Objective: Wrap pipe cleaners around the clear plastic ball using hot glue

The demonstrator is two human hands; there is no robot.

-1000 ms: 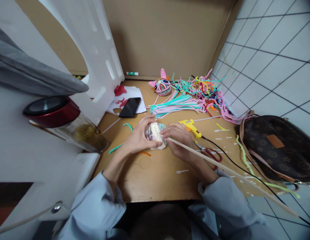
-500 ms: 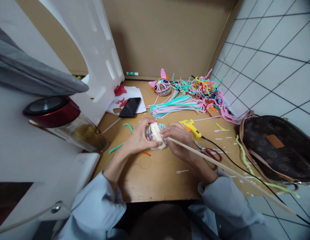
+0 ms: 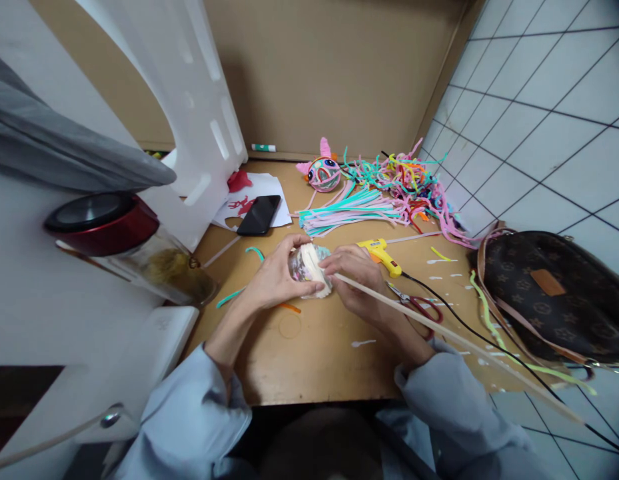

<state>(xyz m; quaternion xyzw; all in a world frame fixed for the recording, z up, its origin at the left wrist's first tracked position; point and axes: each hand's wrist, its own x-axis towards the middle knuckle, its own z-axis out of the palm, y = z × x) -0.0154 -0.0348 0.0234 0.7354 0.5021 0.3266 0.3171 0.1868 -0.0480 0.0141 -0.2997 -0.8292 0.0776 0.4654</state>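
Note:
My left hand (image 3: 276, 272) is closed round the side of a small ball-like craft piece (image 3: 301, 265), partly wrapped in cream fuzzy strip, with a multicoloured, shiny side showing. A long cream pipe cleaner (image 3: 414, 310) runs from the piece under my right hand (image 3: 358, 275) and away past the table's right front edge. The right fingers pinch it against the piece, and their tips are partly hidden. Just beyond the right hand lies a yellow glue gun (image 3: 386, 259). Red-handled scissors (image 3: 423, 308) lie beside the right wrist, partly covered by the pipe cleaner and the arm.
Behind are a bundle of pink and turquoise pipe cleaners (image 3: 354, 212), a tangled heap (image 3: 409, 175) and a decorated ball with pink ears (image 3: 324, 173). A phone (image 3: 259, 215) lies left of them. A red-lidded bottle (image 3: 174, 267) stands left; a brown handbag (image 3: 564, 293) sits right.
Hardly anything differs. Both hands keep the same hold on the ball-like piece, and the far end of the cream pipe cleaner has shifted slightly left.

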